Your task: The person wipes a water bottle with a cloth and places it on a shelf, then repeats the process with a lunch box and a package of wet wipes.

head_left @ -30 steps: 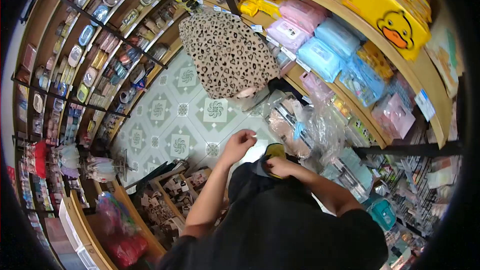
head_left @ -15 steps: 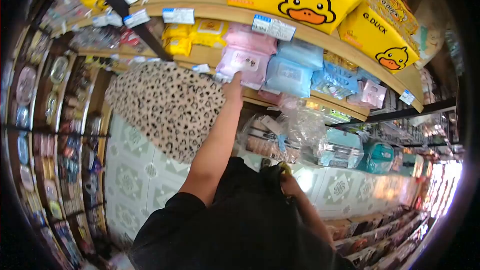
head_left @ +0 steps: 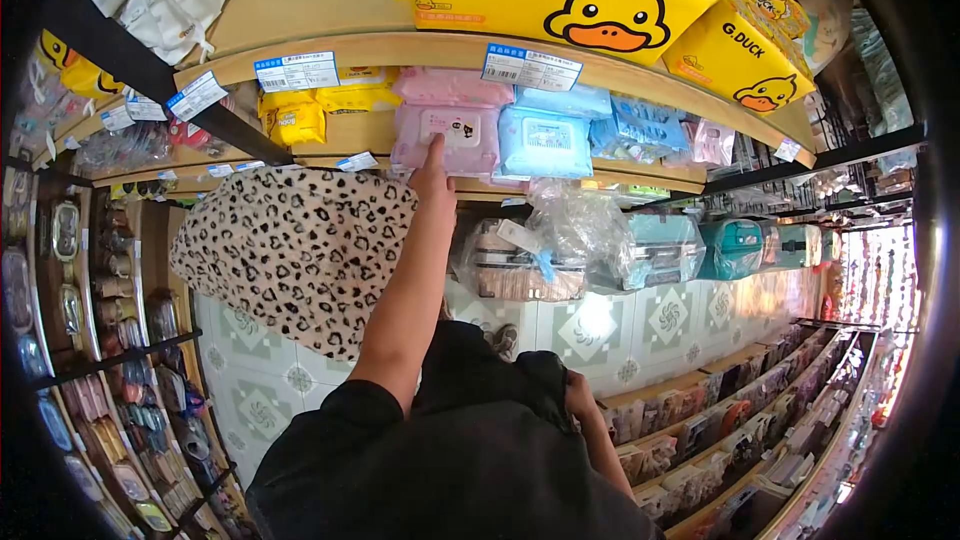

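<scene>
My left hand (head_left: 432,178) reaches forward to the shelf, its index finger stretched out onto the front of a pink wet-wipes pack (head_left: 458,128) near the white label. Another pink pack (head_left: 455,86) lies just behind it. To the right, beside the pink pack, sits a light blue wipes pack (head_left: 545,145). Small yellow packs (head_left: 297,122) are further left on the same shelf. Down by my body, my right hand (head_left: 578,395) is against dark fabric, with its fingers mostly hidden.
Yellow duck-print boxes (head_left: 520,0) fill the shelf above. A leopard-print cover (head_left: 290,250) drapes at the left below the shelf. Plastic-wrapped suitcases (head_left: 660,250) stand under it on the right. Stocked racks (head_left: 125,350) line the left side.
The view has shifted closer to the shelf and slightly right. My left index finger stays on the pink pack. A yellow thing seen by my right hand earlier no longer shows.
</scene>
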The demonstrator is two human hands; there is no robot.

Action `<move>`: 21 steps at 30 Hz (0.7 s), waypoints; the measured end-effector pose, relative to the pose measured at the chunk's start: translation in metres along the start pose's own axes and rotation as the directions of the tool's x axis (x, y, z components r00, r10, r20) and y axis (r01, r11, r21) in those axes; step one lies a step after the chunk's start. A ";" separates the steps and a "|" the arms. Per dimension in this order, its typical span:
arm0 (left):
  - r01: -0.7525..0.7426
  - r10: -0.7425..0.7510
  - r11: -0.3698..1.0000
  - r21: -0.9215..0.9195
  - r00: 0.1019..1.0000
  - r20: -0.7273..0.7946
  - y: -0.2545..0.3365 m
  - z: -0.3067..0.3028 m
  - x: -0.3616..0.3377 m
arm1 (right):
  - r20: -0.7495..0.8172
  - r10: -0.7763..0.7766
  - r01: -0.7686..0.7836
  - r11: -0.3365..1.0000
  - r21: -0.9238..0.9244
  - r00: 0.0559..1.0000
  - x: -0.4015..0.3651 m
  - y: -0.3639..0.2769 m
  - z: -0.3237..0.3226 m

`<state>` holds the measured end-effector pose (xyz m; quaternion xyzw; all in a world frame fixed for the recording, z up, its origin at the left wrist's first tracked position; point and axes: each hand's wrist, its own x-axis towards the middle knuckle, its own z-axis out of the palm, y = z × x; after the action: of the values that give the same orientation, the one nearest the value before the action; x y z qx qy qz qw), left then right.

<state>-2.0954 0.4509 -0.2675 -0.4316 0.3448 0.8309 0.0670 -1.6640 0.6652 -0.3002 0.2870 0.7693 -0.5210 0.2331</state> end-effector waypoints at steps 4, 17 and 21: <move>0.078 -0.085 0.994 0.077 0.992 0.091 0.010 0.001 0.003 | 0.013 0.044 -0.045 0.991 0.124 0.999 -0.002 -0.016 0.001; 0.000 0.010 0.994 -0.109 0.996 0.086 0.007 -0.023 -0.025 | 0.079 -0.040 0.024 0.981 0.195 0.996 -0.002 0.036 0.001; -0.042 0.083 0.989 -0.145 0.952 0.294 0.008 -0.053 -0.067 | 0.142 -0.132 0.070 0.926 0.371 0.981 -0.004 -0.066 -0.022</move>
<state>-2.0218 0.4241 -0.2333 -0.2935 0.2864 0.9099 0.0622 -1.7072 0.6652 -0.2458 0.2413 0.6511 -0.6879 0.2111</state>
